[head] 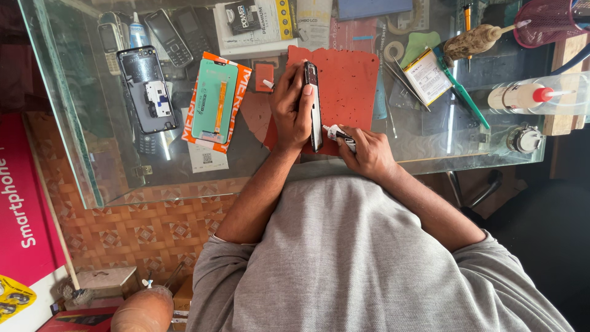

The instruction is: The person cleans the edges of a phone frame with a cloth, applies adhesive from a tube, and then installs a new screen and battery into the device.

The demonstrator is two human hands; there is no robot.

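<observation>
A: Closest to us, the right hand [369, 152] has its fingers [351, 136] pinched shut round a small white glue tube with a black band [340, 134], nozzle aimed left at the phone's edge.

B: And the left hand [292, 106]?

A: Wrapped round a slim black smartphone [315, 107], stood on its long edge over the red rubber work mat [350, 80]. Wrist bent, forearm angled up from the grey shirt.

B: So which step?

A: Looks like running adhesive along the frame. I'd say it needs a steady tip and a light squeeze.

B: Beyond that?

A: On the glass surface [74, 154], an orange-packaged teal screen part [216, 101] and an opened phone back [147, 89] further left.
</observation>
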